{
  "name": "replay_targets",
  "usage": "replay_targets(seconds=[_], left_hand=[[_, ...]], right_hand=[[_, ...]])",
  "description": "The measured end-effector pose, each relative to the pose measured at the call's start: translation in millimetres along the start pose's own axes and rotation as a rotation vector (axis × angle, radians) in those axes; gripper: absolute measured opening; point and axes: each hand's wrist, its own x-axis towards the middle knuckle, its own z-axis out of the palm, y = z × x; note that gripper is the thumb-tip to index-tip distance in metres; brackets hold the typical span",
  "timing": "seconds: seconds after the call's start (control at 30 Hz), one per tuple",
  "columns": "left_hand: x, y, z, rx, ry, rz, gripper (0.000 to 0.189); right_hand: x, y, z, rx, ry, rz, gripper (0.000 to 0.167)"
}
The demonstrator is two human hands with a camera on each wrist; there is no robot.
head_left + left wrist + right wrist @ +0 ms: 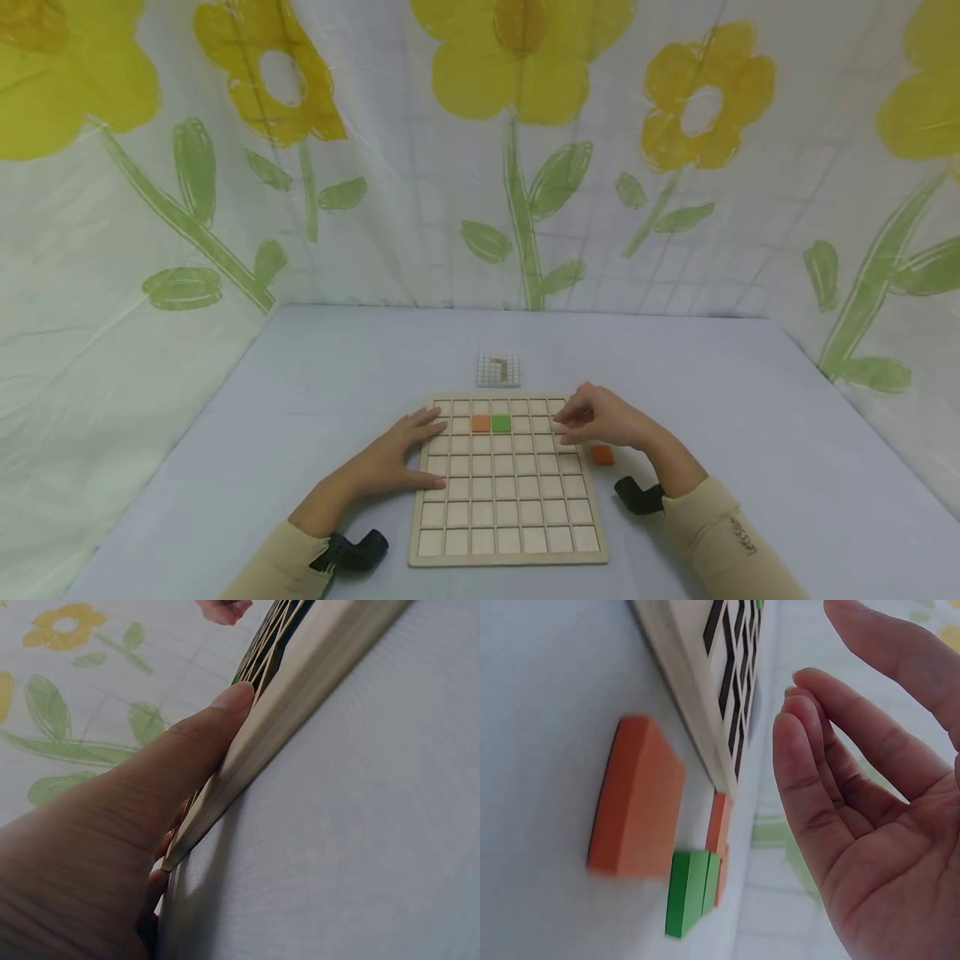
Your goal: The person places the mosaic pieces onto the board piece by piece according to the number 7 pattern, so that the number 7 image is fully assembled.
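A wooden grid board (pixel 510 537) lies on the table. One orange tile (pixel 481 423) and one green tile (pixel 501 423) sit side by side in its second row from the far edge. My left hand (pixel 390 458) rests on the board's left edge, with the thumb (pixel 199 735) over the rim in the left wrist view. Above the right edge hovers my right hand (pixel 611 417), fingers loosely bent, thumb apart, nothing between them. Beside the board, the right wrist view shows a loose orange tile (pixel 641 810), green tiles (pixel 686 892) and more orange ones (pixel 718 823) farther off.
Behind the board lies a small card (pixel 498 370) printed with a grid and a brownish angled shape. A flowered cloth (pixel 420 208) hangs along the table's far side. Black devices (pixel 360 552) are strapped to both wrists.
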Motion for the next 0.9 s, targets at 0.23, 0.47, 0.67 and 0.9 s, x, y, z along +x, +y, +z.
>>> replay_targets(seconds=[0.23, 0.47, 0.67, 0.9], left_hand=[[-0.5, -0.3, -0.1, -0.006, 0.005, -0.005, 0.089], [-2.0, -1.4, -0.4, 0.002, 0.004, -0.011, 0.089], [-1.2, -0.6, -1.3, -0.01, 0.01, 0.005, 0.088], [0.8, -3.4, 0.7, 0.003, 0.004, 0.041, 0.089]], right_hand=[[-21.7, 6, -7, -0.045, 0.047, 0.066, 0.033], [-41.3, 13, -12, -0.106, 0.061, 0.029, 0.03], [-48.1, 17, -15, -0.098, 0.1, 0.042, 0.034], [-49.8, 26, -13, -0.07, 0.102, 0.073, 0.035]])
